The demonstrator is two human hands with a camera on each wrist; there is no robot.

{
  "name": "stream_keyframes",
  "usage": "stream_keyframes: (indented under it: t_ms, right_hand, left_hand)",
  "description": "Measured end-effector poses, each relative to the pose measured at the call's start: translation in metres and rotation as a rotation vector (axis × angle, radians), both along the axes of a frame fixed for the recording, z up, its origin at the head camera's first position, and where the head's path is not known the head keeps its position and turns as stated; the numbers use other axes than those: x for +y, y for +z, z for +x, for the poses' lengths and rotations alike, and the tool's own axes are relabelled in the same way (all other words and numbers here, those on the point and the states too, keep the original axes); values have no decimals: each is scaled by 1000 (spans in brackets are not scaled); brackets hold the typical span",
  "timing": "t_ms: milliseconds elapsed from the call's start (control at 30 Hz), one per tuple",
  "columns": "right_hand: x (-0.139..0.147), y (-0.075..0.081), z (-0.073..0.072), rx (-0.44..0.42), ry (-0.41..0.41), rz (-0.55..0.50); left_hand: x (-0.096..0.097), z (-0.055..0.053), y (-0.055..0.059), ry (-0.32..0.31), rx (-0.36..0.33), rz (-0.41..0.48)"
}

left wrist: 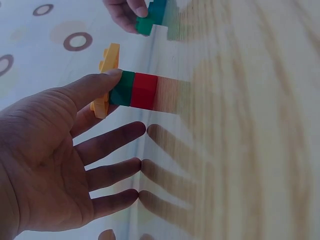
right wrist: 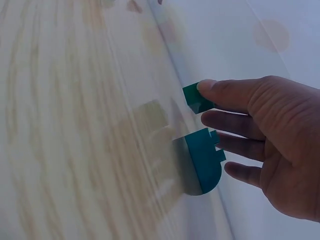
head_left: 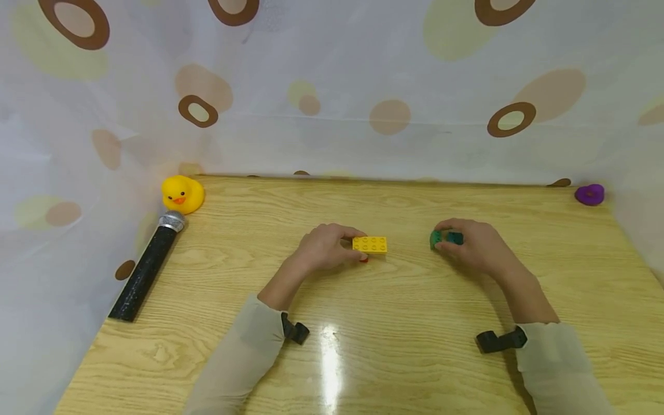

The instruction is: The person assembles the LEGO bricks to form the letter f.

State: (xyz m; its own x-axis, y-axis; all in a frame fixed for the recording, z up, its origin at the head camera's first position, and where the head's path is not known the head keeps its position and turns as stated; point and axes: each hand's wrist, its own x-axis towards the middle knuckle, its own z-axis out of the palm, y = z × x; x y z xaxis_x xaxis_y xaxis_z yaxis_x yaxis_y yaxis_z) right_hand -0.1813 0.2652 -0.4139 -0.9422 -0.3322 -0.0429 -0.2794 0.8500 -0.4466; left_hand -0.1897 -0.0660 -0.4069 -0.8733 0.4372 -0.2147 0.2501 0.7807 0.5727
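Observation:
My left hand (head_left: 328, 246) is over the middle of the table. Its thumb and index finger pinch a yellow toy brick (head_left: 370, 245) with studs on top. Under the yellow one, the left wrist view shows a green brick (left wrist: 122, 89) and a red brick (left wrist: 144, 91) at the bottom, close to the tabletop; the other fingers are spread. Farther right, my right hand (head_left: 482, 246) pinches a small green brick (right wrist: 196, 97) between thumb and index finger. Below that hand's other fingers, a teal brick (right wrist: 204, 161) with a rounded side and studs stands on the table.
At the back left sits a yellow rubber duck (head_left: 188, 195), with a black microphone (head_left: 147, 271) lying in front of it. A small purple toy (head_left: 590, 195) is in the back right corner. Patterned sheeting (head_left: 332, 144) borders the wooden table (head_left: 394, 346) at the back and sides.

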Motion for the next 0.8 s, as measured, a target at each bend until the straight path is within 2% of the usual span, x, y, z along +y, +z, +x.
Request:
stream_keyframes:
  t_ms: [233,500,800]
  right_hand:
    - [-6,10,5,26,-25,-48]
    - [-18,24,8,83,18,-81]
    - [-41,34,5,101,78,-117]
  left_hand:
    - [-1,0,0,3,-1,6]
    - [1,0,2,6,3,1]
    - [1,0,1,11,-8,-4]
